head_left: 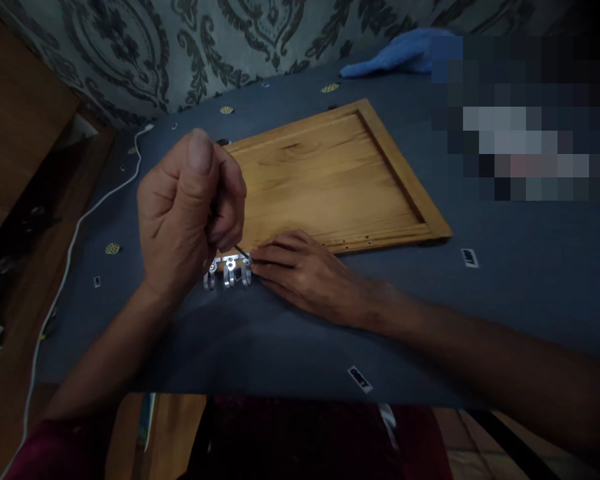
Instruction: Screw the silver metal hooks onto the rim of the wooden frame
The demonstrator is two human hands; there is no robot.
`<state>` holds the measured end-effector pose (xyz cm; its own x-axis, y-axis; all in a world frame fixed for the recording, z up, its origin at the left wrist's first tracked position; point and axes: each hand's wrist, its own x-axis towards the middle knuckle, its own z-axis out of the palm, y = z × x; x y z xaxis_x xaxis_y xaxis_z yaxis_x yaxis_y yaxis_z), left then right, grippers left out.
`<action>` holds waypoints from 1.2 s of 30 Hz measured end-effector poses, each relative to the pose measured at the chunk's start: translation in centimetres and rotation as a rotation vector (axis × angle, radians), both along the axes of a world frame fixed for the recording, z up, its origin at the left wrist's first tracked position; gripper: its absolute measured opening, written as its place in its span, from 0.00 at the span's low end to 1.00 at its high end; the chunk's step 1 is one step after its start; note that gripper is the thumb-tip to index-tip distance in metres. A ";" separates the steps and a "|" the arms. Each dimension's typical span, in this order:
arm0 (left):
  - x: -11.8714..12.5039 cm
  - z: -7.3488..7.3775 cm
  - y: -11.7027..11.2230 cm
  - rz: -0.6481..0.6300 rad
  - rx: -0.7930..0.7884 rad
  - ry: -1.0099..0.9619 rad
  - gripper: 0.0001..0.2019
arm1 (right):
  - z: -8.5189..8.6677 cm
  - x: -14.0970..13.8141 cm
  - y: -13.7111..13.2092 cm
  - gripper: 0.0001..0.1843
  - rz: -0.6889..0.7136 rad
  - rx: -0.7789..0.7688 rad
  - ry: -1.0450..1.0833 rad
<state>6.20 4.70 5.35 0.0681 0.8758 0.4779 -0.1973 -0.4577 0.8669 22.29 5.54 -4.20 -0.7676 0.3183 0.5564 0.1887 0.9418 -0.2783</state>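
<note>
A wooden panel (330, 173) with a raised frame lies on a dark blue cloth (505, 287). At its near left corner sits a small metal hook rack (229, 272) with three shiny hooks. My left hand (187, 213) is raised above it, fingers closed round a thin dark tool (241, 251) whose tip points down at the rack. My right hand (300, 267) lies flat on the cloth, fingertips pressed against the rack's right end at the panel's edge.
A white cable (75, 240) runs down the left side of the cloth. A blue rag (395, 57) lies at the far edge. Small tags and yellow dots are scattered on the cloth. Patterned fabric hangs behind; brown wooden floor shows at left.
</note>
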 end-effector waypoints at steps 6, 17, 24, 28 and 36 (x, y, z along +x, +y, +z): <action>0.5 -0.3 0.0 0.152 0.016 -0.051 0.17 | -0.1 0.0 0.0 0.13 -0.005 0.012 0.004; 1.2 -0.3 -0.4 0.259 0.028 -0.042 0.20 | -0.1 0.0 0.0 0.13 -0.003 0.003 0.018; 1.0 0.8 -0.1 0.252 0.003 -0.132 0.24 | -0.2 0.1 0.0 0.13 -0.007 -0.005 -0.005; 0.9 1.3 -0.1 0.261 0.009 -0.127 0.25 | -0.2 0.2 0.0 0.14 -0.003 -0.012 -0.005; 0.3 0.1 0.7 0.181 0.050 -0.087 0.25 | -0.3 0.1 0.1 0.13 -0.002 -0.003 -0.003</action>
